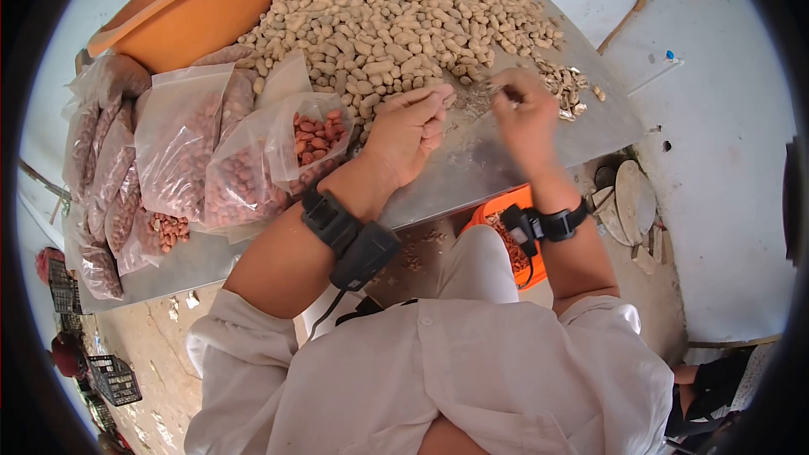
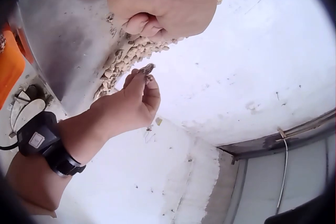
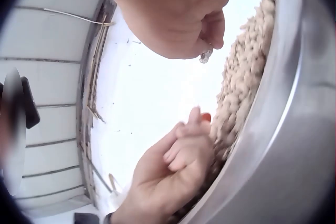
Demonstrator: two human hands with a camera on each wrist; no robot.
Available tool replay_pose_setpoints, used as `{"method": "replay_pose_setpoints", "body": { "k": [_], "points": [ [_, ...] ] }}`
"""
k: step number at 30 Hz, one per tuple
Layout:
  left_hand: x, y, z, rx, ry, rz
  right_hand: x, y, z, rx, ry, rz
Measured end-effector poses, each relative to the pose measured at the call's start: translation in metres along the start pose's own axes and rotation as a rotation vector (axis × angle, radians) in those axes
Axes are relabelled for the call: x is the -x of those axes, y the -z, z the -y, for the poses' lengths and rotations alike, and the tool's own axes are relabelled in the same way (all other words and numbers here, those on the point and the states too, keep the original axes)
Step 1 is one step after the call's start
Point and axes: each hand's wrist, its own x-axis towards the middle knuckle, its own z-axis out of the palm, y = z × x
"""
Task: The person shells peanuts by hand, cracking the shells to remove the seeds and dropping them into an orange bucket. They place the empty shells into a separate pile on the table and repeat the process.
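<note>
Your right hand (image 1: 524,118) pinches a shell scrap (image 2: 148,69) at 4 o'clock of the peanut pile (image 1: 396,8); its long axis points toward 1 o'clock in the left wrist view; your left hand (image 1: 410,128) curls at 6 o'clock; I cannot tell if it holds anything.

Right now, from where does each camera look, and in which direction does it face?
Head: from above, facing down on the peanut pile; left hand, right hand, forearms and shirt show.
Left wrist: by the left hand, facing across to the right hand, which pinches a small piece.
Right wrist: by the right hand, facing the left hand at the pile.
Shared: all show both hands.
</note>
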Motion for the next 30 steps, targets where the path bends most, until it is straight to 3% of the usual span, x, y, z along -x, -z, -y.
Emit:
{"method": "replay_pose_setpoints", "body": {
  "k": [1,4,10,13,16,25,30],
  "points": [
    [0.0,0.001,-0.001,0.001,-0.019,-0.019,-0.006,0.008,-0.008,0.082,-0.046,-0.003],
    [0.001,0.001,-0.002,0.019,-0.059,-0.066,-0.023,0.026,-0.027,0.636,0.259,0.019],
    [0.0,0.002,-0.002,0.057,-0.059,-0.064,-0.026,-0.002,-0.012,0.527,0.277,0.289],
    [0.0,0.004,-0.004,0.056,-0.05,-0.057,-0.032,-0.016,-0.019,0.564,0.117,0.534],
    [0.0,0.003,-0.003,0.05,-0.044,-0.066,-0.036,-0.014,-0.012,0.566,0.018,0.606],
    [0.001,0.001,-0.001,0.026,-0.068,-0.056,-0.035,-0.011,-0.017,0.349,0.048,0.517],
    [0.0,0.003,-0.003,0.034,-0.063,-0.045,-0.033,-0.018,-0.031,0.381,0.121,0.49]
  ]
}}
